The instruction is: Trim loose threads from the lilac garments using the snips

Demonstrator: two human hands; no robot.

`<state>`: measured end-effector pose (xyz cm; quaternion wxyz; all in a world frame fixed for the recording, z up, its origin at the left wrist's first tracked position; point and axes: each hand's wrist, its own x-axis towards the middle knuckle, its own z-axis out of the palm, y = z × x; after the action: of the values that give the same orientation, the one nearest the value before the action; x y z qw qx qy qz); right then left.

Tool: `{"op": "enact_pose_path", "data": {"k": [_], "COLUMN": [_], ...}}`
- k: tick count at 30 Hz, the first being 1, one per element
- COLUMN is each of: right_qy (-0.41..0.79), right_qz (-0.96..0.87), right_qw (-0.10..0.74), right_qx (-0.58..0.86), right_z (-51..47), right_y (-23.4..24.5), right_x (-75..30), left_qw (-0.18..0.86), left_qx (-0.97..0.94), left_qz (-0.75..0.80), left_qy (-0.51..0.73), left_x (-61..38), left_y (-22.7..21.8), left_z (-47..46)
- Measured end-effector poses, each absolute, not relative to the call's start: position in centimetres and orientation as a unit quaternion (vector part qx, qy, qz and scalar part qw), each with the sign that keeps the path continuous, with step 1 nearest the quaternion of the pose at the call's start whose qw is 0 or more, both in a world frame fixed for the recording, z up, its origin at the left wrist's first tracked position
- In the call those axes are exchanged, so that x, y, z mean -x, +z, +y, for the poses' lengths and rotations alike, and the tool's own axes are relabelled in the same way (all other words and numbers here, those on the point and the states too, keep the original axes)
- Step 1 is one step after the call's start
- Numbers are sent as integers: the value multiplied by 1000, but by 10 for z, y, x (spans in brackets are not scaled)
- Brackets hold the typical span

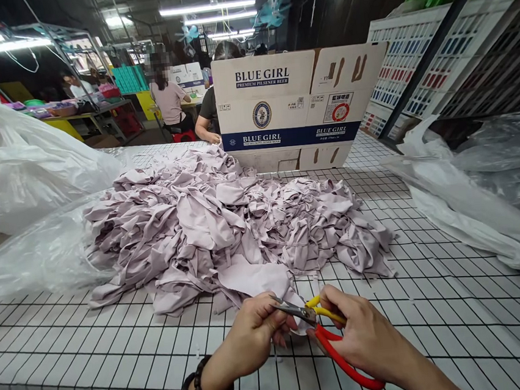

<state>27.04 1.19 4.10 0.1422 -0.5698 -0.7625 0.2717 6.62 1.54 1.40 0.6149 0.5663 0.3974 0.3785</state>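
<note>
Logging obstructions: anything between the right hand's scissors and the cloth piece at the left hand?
Nothing separate visibly stands between the scissors in the right hand and the cloth piece. The left hand's own fingers are right by the blade tips; whether they touch is unclear.

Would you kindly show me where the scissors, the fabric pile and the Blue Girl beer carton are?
Scissors (309, 314): head view, on the pivot.
Fabric pile (211, 218): head view, on a broad piece near its middle.
Blue Girl beer carton (298, 113): head view, on its white printed side.
</note>
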Motion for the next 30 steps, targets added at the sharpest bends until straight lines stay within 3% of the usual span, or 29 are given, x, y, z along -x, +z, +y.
{"op": "enact_pose_path", "data": {"k": [18, 30], "right_qy": [170, 171], "right_qz": [-799, -798], "right_qw": [147, 225], "right_qx": [557, 532], "right_z": [11, 14], "right_y": [31, 19], "right_x": [-270, -272], "left_qw": [626, 631], "left_qx": [-560, -559], "left_qz": [388, 385], "left_qy": [378, 375], "left_x": [-65, -65], "left_y": [16, 18], "left_z": [17, 16]}}
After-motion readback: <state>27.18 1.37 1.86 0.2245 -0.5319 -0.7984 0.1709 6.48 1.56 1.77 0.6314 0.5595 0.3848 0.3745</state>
